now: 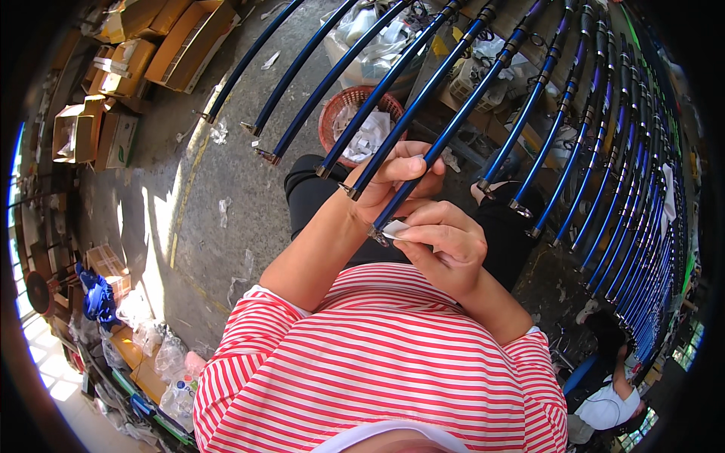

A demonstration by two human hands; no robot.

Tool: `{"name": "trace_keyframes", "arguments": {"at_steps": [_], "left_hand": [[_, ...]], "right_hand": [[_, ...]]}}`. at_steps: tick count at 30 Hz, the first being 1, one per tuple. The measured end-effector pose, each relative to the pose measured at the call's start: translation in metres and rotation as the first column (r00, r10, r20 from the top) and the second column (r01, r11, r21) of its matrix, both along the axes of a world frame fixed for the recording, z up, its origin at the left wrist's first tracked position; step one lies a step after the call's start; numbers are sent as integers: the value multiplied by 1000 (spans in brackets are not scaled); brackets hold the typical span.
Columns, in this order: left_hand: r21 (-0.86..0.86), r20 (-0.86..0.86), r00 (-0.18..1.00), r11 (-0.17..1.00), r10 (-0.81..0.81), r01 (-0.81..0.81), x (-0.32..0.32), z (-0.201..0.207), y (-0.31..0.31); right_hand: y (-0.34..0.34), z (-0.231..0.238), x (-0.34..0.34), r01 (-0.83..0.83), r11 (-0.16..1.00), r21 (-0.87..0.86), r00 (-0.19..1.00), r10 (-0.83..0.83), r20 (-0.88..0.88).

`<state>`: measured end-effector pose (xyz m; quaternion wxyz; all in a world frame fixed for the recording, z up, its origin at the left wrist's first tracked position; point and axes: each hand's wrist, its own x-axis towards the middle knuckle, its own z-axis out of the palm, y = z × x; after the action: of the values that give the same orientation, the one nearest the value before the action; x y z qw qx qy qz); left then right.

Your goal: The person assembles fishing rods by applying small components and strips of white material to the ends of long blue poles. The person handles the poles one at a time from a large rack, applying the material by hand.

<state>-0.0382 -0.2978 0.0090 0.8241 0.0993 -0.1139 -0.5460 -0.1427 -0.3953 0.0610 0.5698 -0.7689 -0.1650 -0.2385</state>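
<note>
Left hand [400,169]: pinching a long shiny blue rod [468,109] — just up from its low end
Right hand [453,248]: pinching a small flat white scrap [393,229] — by that end

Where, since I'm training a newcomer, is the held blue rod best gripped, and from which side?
Probably by the blue rod's shaft, beyond the end fitting, from the left, as the left hand does: it is slim enough to wrap, leaving the fitting to the right hand.
</note>
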Motion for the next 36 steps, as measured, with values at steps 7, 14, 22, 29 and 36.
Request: {"name": "trace_keyframes", "arguments": {"at_steps": [7,14,22,29,36], "left_hand": [[32,35,999,999,-17,16,2,9,0],[48,40,999,998,-33,31,2,18,0],[123,109,992,991,-57,44,4,35,1],[125,153,987,992,-54,35,4,33,0],[184,209,976,983,-63,24,2,32,-2]], "right_hand": [[-1,0,1,-22,1000,-11,1000,22,5],[-1,1,0,-19,999,-34,1000,19,0],[-2,1,-1,-24,999,-48,1000,24,-3],[-3,0,-1,-21,999,-43,1000,21,-2],[-4,1,0,-10,999,-38,1000,11,20]]}}
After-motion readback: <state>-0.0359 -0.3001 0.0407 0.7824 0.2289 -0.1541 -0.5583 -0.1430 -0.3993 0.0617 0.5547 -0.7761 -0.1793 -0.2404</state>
